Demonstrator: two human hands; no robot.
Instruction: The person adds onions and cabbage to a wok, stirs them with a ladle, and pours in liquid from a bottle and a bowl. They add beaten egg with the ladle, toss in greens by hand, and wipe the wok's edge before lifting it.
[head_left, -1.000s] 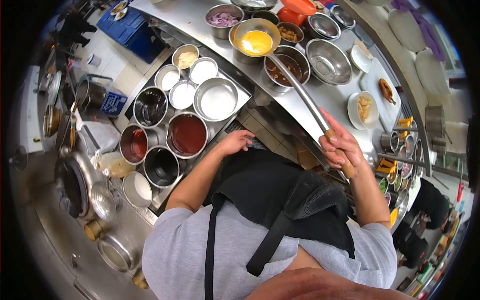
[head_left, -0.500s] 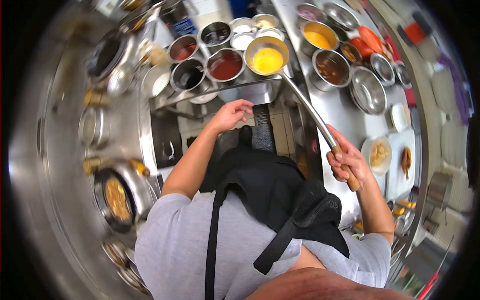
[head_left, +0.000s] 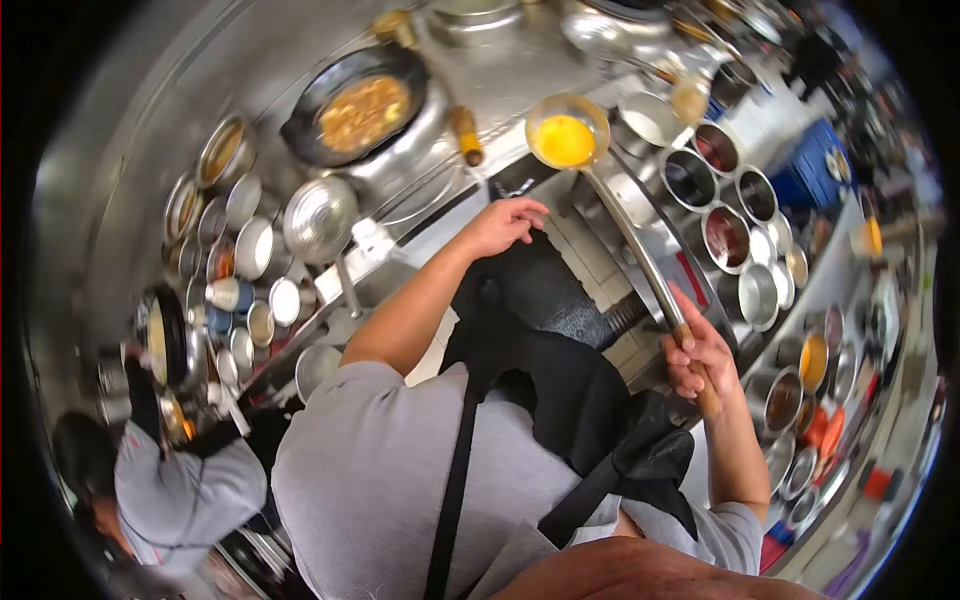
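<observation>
A long-handled ladle (head_left: 635, 225) is held by its wooden grip in my right hand (head_left: 700, 357), at the right of my body. Yellow liquid (head_left: 563, 140) lies in its bowl, which is up near the steel stove top. My left hand (head_left: 507, 225) hovers in front of my apron, empty, with the fingers loosely apart and slightly curled. Beyond it, to the upper left, a black wok (head_left: 308, 112) sits on a burner with brown food (head_left: 365, 112) in it.
Metal pots of sauces (head_left: 726, 238) stand to the right, with more bowls (head_left: 783, 400) on the counter below them. A perforated strainer (head_left: 320, 220) and several small containers (head_left: 262, 248) are at left. A co-worker (head_left: 185, 490) stands at the lower left.
My body has turned toward the stove, so the wok is now ahead to the left and the sauce pots have shifted right. The ladle stays in my right hand. A co-worker has come into view.
</observation>
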